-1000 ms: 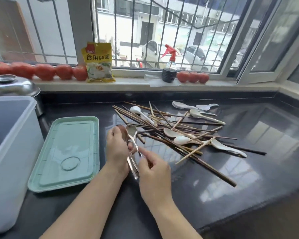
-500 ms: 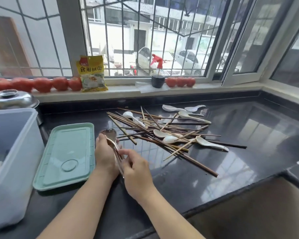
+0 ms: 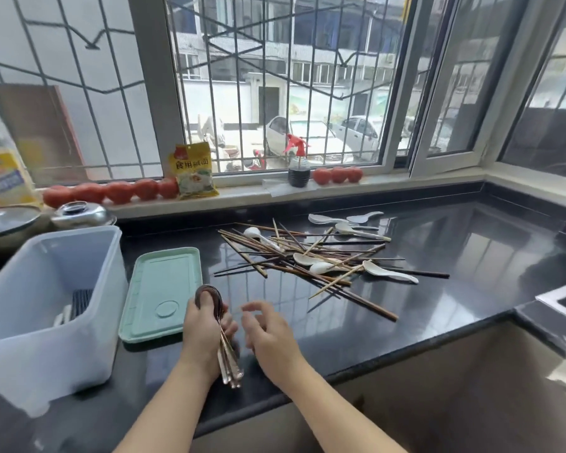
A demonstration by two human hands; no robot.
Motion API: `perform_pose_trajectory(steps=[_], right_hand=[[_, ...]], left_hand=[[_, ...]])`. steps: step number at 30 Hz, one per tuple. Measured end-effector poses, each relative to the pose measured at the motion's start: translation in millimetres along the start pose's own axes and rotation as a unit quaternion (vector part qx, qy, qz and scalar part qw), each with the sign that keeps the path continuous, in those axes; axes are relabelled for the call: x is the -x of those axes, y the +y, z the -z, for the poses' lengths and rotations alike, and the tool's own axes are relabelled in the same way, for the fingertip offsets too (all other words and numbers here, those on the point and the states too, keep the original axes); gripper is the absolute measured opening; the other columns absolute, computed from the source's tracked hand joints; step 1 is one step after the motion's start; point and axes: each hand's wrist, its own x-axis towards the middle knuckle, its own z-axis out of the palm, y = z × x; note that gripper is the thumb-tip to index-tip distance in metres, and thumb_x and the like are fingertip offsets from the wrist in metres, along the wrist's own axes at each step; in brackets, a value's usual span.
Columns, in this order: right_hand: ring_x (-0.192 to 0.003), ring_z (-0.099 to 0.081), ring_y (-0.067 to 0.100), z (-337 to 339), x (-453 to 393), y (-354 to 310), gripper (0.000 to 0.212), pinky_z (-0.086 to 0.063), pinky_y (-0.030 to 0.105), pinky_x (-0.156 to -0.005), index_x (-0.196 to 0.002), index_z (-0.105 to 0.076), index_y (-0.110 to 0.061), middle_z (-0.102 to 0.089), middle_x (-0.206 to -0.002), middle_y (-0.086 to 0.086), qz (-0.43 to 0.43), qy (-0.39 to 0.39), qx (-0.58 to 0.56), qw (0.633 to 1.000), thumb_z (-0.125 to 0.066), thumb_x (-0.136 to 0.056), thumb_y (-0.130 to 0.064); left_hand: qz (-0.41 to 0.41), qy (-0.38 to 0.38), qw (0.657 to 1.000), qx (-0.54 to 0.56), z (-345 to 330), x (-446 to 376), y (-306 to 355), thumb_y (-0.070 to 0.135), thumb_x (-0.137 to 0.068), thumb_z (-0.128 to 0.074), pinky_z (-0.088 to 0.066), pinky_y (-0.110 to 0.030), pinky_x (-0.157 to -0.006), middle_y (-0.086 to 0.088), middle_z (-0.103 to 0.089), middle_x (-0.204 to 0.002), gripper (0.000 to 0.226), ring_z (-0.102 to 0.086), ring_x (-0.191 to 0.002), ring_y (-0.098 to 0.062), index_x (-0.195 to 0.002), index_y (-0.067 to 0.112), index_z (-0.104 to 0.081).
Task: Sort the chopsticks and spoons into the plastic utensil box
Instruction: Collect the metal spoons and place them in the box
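My left hand [image 3: 200,335] grips a stack of metal spoons [image 3: 228,358], bowls up near my thumb, handles pointing toward me. Beside it my right hand [image 3: 268,335] hovers with relaxed, slightly curled fingers and holds nothing. A heap of wooden chopsticks [image 3: 304,266] mixed with white ceramic spoons [image 3: 388,273] lies on the black counter further back and right. The translucent plastic utensil box [image 3: 51,308] stands at the left; a few utensils lie inside at its bottom. Its green lid [image 3: 164,292] lies flat between the box and my hands.
The window sill holds tomatoes [image 3: 111,192], a yellow packet [image 3: 195,170] and a spray bottle [image 3: 298,165]. Pot lids [image 3: 82,215] sit behind the box. A sink edge [image 3: 562,299] is at the right, and the counter's front edge runs just below my wrists.
My right hand has let go of the metal spoons and drawn slightly right. My left hand now holds the stack alone, nearer the lid. The camera view has tilted up and back.
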Motion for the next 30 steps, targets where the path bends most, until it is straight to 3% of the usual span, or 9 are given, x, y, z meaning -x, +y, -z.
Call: perform_pose_trajectory(steps=[4, 7, 11, 14, 18, 21, 23, 26, 30], right_hand=[[-0.067, -0.056, 0.009, -11.4, 8.8, -17.7, 0.037, -0.051, 0.046, -0.076, -0.079, -0.058, -0.018, -0.060, -0.074, -0.004, -0.059, 0.002, -0.004, 0.998, -0.044, -0.105, -0.041], [-0.078, -0.064, 0.017, -29.8, 20.7, -58.1, 0.035, -0.053, 0.039, -0.074, -0.104, -0.062, -0.009, -0.065, -0.090, 0.006, -0.109, -0.143, -0.182, 0.967, -0.045, -0.105, -0.040], [-0.080, -0.067, 0.030, -64.2, 29.1, -120.7, 0.031, -0.052, 0.066, -0.081, -0.124, -0.053, -0.013, -0.067, -0.098, 0.009, -0.063, -0.329, -0.289, 0.897, -0.063, -0.097, -0.026], [-0.056, -0.058, 0.026, -90.0, 22.6, -163.4, 0.024, -0.052, 0.038, -0.056, -0.114, -0.052, -0.014, -0.061, -0.079, 0.012, -0.037, -0.427, -0.289, 0.856, -0.059, -0.092, -0.015], [-0.043, -0.034, 0.017, -132.0, -6.3, -216.2, 0.013, -0.027, 0.023, -0.043, -0.091, -0.044, -0.013, -0.039, -0.059, 0.007, -0.005, -0.396, -0.257, 0.881, -0.045, -0.096, -0.001], [-0.042, -0.033, 0.017, -172.3, -47.8, -246.8, 0.017, -0.028, 0.021, -0.038, -0.083, -0.046, -0.010, -0.038, -0.059, 0.005, 0.044, -0.302, -0.099, 0.947, -0.042, -0.095, 0.002], [-0.056, -0.050, 0.018, -192.6, -74.7, -255.3, 0.013, -0.040, 0.026, -0.046, -0.096, -0.056, -0.013, -0.053, -0.070, 0.001, 0.119, -0.218, 0.088, 0.965, -0.046, -0.094, -0.005], [-0.095, -0.061, 0.033, -216.2, -88.8, -251.8, 0.030, -0.039, 0.035, -0.069, -0.129, -0.044, -0.013, -0.060, -0.104, 0.008, 0.188, -0.170, 0.303, 0.919, -0.045, -0.100, -0.016], [-0.097, -0.065, 0.031, -233.1, -101.2, -244.4, 0.042, -0.043, 0.034, -0.068, -0.139, -0.037, -0.012, -0.065, -0.110, 0.012, 0.256, -0.218, 0.396, 0.855, -0.049, -0.102, -0.027]], left_hand=[[-0.043, 0.011, 0.997, -0.059, 22.6, 34.2, 10.1, 0.034, -0.112, -0.040, -0.047, -0.039, -0.061, -0.010, -0.060, -0.082, 0.027, -0.053, -0.066, -0.024, -0.099, 0.014, -0.053], [-0.124, 0.041, 0.990, -0.050, 30.0, 62.1, 59.8, 0.039, -0.111, -0.041, -0.054, -0.044, -0.071, -0.002, -0.069, -0.080, 0.031, -0.062, -0.077, -0.028, -0.093, 0.025, -0.062], [-0.312, -0.014, 0.945, -0.094, 48.7, 93.2, 147.8, 0.045, -0.103, -0.042, -0.058, -0.040, -0.085, 0.000, -0.071, -0.087, 0.022, -0.072, -0.089, -0.028, -0.099, 0.036, -0.061], [-0.353, -0.048, 0.930, -0.094, 76.9, 98.4, 192.1, 0.038, -0.102, -0.042, -0.060, -0.037, -0.080, -0.003, -0.074, -0.096, 0.021, -0.074, -0.083, -0.027, -0.105, 0.035, -0.063], [-0.285, -0.033, 0.958, -0.010, 108.7, 71.0, 241.3, 0.038, -0.107, -0.038, -0.062, -0.038, -0.078, -0.006, -0.077, -0.110, 0.036, -0.077, -0.090, -0.028, -0.109, 0.021, -0.070], [-0.236, 0.034, 0.971, 0.017, 135.6, 29.5, 273.3, 0.029, -0.111, -0.045, -0.063, -0.040, -0.073, -0.014, -0.071, -0.116, 0.027, -0.071, -0.097, -0.033, -0.126, 0.013, -0.060], [-0.188, 0.035, 0.981, 0.039, 150.0, 8.4, 282.1, 0.029, -0.104, -0.058, -0.059, -0.037, -0.066, -0.016, -0.066, -0.112, 0.046, -0.069, -0.090, -0.028, -0.144, 0.008, -0.050], [-0.156, 0.022, 0.986, 0.048, 161.1, -19.9, 284.8, 0.020, -0.094, -0.072, -0.059, -0.037, -0.066, -0.017, -0.070, -0.114, 0.065, -0.075, -0.086, -0.027, -0.151, 0.011, -0.041], [-0.157, 0.069, 0.980, 0.097, 173.8, -48.4, 287.7, 0.002, -0.104, -0.053, -0.060, -0.037, -0.060, -0.012, -0.067, -0.070, 0.008, -0.069, -0.068, -0.027, -0.110, -0.001, -0.058]])
